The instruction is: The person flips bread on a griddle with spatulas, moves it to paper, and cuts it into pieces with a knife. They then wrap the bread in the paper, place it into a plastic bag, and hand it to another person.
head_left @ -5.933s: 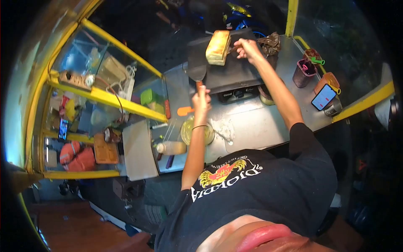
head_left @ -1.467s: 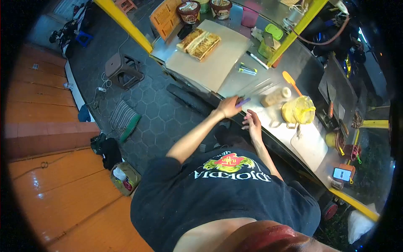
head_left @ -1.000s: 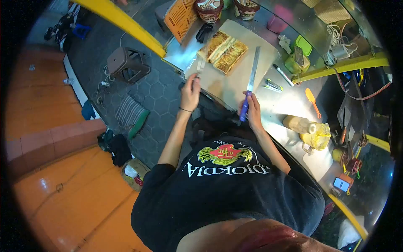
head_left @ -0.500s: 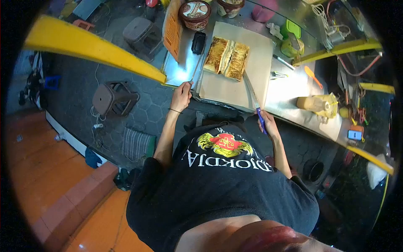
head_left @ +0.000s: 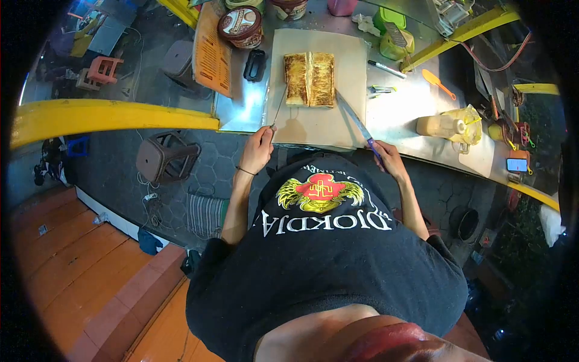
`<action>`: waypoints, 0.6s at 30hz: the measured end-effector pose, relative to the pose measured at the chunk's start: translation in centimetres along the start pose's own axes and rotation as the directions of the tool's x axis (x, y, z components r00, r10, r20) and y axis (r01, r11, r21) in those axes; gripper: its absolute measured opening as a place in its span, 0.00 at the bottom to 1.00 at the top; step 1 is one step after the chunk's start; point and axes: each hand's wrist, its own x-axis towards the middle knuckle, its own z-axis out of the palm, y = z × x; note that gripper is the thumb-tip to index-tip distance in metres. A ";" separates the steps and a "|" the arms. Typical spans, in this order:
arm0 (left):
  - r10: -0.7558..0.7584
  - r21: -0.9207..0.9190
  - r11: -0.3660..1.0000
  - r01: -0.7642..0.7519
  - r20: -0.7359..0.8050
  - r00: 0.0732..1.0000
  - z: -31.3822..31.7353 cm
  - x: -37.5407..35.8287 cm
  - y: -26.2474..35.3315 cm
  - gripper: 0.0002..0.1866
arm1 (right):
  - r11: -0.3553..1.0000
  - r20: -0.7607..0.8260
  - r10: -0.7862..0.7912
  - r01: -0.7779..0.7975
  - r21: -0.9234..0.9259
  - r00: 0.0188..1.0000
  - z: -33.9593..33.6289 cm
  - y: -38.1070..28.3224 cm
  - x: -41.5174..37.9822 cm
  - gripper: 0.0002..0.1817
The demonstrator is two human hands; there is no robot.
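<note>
A thick, browned slab of filled bread or pancake [head_left: 321,78] lies on a pale board [head_left: 350,127], split lengthwise into two halves that sit close together. My right hand [head_left: 388,158] is closed around the purple-blue handle of a long knife [head_left: 356,119]. The blade reaches up to the slab's lower right corner. In my left hand [head_left: 257,149], wearing a dark wristband, is a thin metal tool [head_left: 279,107]; its tip touches or nearly touches the slab's left side. I cannot make out the shape of that tip.
Brown-lidded tubs [head_left: 240,28], a black phone-like object [head_left: 254,65] and an orange printed panel [head_left: 212,57] stand beyond the board to the left. On the right are a marker [head_left: 386,69], an orange spatula [head_left: 438,84], a jug [head_left: 449,128] and a phone [head_left: 517,165]. A yellow beam [head_left: 114,119] crosses at left.
The slab's two halves have come closer together and sit straighter, narrowing the gap that showed the pale filling. The knife and thin tool remain at its sides. The camera view has shifted.
</note>
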 end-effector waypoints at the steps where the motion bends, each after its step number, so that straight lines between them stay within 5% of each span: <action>1: -0.029 -0.064 0.998 0.030 0.020 0.999 0.9 -0.1 0.0 0.23 | 0.999 0.003 0.001 -0.001 -0.037 1.000 -1.4 -0.2 -0.1 0.19; 6: -0.107 -0.293 0.952 0.092 -0.036 0.994 2.9 -0.1 -0.8 0.24 | 0.994 0.147 0.026 -0.010 -0.108 0.989 -6.4 -0.7 1.0 0.20; 8: -0.153 -0.548 0.807 0.222 0.169 0.974 3.2 -0.4 -0.9 0.24 | 0.994 0.179 -0.009 0.028 -0.102 0.984 -6.0 -1.0 2.6 0.21; 10: -0.161 -0.635 0.726 0.263 0.214 0.963 3.5 0.6 -1.4 0.24 | 0.999 0.177 -0.044 0.047 -0.015 0.983 -5.4 -1.2 4.7 0.20; 12: -0.042 -0.761 0.576 0.300 0.339 0.940 3.2 1.4 -1.6 0.23 | 0.997 0.187 -0.073 0.078 -0.020 0.980 -4.9 -4.0 4.5 0.19; 16: -0.019 -0.750 0.610 0.254 0.307 0.952 3.6 0.4 1.0 0.23 | 0.928 0.001 -0.192 0.182 -0.325 0.981 -3.7 -8.1 2.6 0.15; 18: -0.063 -0.685 0.684 0.249 0.285 0.957 4.3 0.0 3.0 0.24 | 0.785 -0.029 -0.373 0.299 -0.543 0.927 -3.1 -8.2 2.1 0.14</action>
